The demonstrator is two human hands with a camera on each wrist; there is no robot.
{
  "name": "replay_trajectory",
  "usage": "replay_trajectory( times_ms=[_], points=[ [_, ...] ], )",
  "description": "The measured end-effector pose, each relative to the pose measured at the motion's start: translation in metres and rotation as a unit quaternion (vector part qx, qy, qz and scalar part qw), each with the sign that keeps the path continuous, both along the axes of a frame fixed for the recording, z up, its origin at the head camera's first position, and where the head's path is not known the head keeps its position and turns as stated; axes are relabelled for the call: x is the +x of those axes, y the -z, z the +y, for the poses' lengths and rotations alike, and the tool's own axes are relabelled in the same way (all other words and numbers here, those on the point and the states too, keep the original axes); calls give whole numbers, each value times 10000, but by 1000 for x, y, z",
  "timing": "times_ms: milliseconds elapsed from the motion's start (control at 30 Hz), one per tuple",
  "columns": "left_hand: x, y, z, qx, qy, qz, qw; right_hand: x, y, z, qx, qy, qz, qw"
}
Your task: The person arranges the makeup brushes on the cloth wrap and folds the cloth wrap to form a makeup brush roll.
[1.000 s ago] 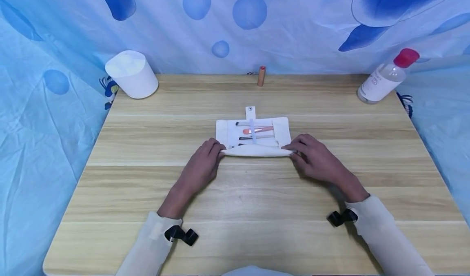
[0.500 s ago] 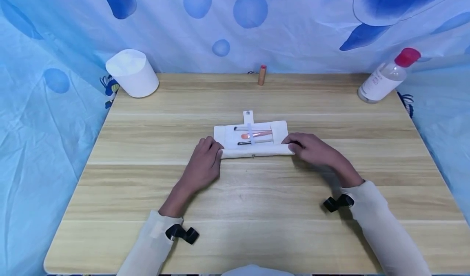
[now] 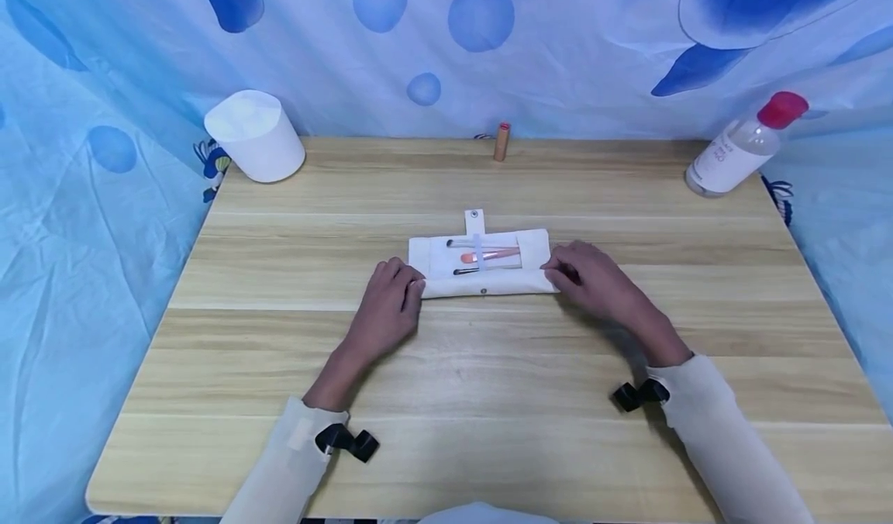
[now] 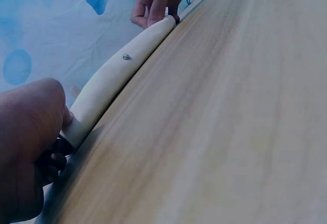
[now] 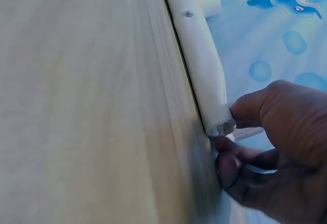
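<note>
A white makeup brush roll (image 3: 533, 249) lies mid-table with its near side rolled up into a tube. Several brushes, one of them a pink brush (image 3: 497, 254), show on its flat part under a pale band. From the far edge sticks out a strap (image 3: 474, 222) with a snap. My left hand (image 3: 387, 303) grips the tube's left end with curled fingers. At the other end, my right hand (image 3: 593, 280) pinches the roll between thumb and fingers. The right wrist view shows the tube's hollow end beside these fingers, and a metal snap (image 5: 188, 14) on its outside.
A white paper roll (image 3: 261, 140) stands at the table's back left. Near the back edge is a brown lipstick-like tube (image 3: 501, 142), and a clear bottle with a red cap (image 3: 739, 152) stands at back right. A blue patterned curtain (image 3: 314, 59) hangs behind the wooden table (image 3: 481, 400).
The near edge has been rolled further over, covering the lowest brush, and the snap on the tube has come into view. My right hand has shifted slightly away from me; the left has barely moved.
</note>
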State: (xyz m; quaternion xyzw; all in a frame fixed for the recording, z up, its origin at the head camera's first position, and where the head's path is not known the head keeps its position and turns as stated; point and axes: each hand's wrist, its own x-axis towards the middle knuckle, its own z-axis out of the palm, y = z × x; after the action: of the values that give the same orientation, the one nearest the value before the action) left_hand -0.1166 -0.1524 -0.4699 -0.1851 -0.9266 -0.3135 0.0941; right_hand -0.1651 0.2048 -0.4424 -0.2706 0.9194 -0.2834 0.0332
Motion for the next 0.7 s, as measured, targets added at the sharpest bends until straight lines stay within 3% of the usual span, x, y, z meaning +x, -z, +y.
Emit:
replay_trajectory(
  times_ms=[67,233,533,700],
  points=[
    [0,0,-1,296,-73,-108,9995,4,1,2,63,-58,362,9993],
    [0,-1,-3,704,-195,-117,9973,14,0,5,214,-347,744,9964],
    [-1,-2,-1,442,-230,114,9987,32,-7,11,712,-927,1283,9848],
    [0,-3,-4,115,107,434,9989,34,-5,11,801,-1011,1481,9805]
  ],
)
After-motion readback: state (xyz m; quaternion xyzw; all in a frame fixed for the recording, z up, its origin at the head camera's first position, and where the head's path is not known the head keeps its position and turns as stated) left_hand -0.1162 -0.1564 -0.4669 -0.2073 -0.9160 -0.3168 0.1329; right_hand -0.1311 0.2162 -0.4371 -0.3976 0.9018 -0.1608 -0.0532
